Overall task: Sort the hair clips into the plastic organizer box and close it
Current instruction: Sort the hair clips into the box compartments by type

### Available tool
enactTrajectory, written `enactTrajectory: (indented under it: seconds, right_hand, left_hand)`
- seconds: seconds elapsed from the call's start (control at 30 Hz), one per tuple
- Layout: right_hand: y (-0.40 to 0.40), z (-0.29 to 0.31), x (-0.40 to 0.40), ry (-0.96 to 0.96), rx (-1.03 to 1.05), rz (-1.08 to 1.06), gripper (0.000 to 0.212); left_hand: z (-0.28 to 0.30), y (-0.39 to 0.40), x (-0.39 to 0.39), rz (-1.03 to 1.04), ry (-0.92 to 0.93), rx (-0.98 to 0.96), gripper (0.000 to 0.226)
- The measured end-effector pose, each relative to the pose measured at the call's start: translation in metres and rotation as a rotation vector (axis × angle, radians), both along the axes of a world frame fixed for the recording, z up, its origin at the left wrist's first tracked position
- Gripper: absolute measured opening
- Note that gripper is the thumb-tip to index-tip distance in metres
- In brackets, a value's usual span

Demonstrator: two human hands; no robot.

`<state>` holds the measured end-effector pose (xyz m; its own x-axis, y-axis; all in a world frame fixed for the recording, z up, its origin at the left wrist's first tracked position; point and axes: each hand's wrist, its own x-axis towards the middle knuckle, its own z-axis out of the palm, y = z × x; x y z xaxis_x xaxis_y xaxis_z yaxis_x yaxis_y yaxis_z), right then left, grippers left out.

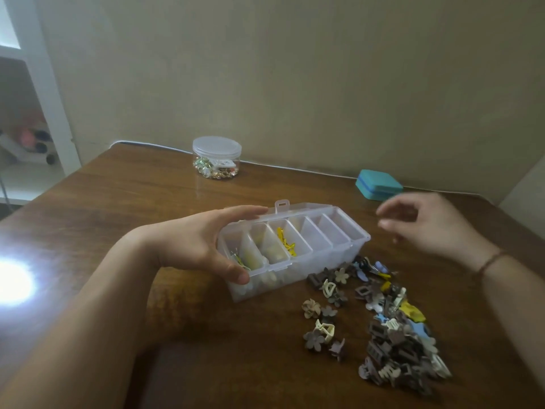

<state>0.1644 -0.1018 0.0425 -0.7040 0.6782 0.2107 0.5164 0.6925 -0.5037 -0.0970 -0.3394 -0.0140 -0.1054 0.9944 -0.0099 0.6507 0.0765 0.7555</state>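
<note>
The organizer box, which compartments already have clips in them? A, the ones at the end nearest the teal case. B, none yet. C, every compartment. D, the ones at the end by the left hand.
D: in the organizer box, yellow clips and pale ones fill the compartments at the end gripped by the left hand, while those toward the teal case look empty.
</note>
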Motion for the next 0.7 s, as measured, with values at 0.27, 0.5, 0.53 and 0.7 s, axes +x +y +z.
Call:
enactTrajectory:
  seconds: [0.27, 0.5, 0.53, 0.7]
  right_hand:
    - [0.012, -0.051, 0.042, -0.354, -0.026, 0.026, 0.032]
    - [0.015, -0.061, 0.031, -0.231, -0.026, -0.04, 0.027]
    - [0.015, -0.058, 0.031, -0.225, -0.031, -0.042, 0.029]
    - [-0.004, -0.029, 0.025, -0.028, -0.05, -0.03, 0.023]
  left_hand:
    - [-0.001, 0.0, -0.001, -0.012, -0.022, -0.002, 0.104]
    - [0.001, 0.0, 0.001, -0.009, -0.045, -0.002, 0.103]
    - [0.001, 0.0, 0.001, -0.009, -0.041, -0.003, 0.104]
    - [0.001, -0.001, 0.001, 0.0, -0.029, 0.0, 0.107]
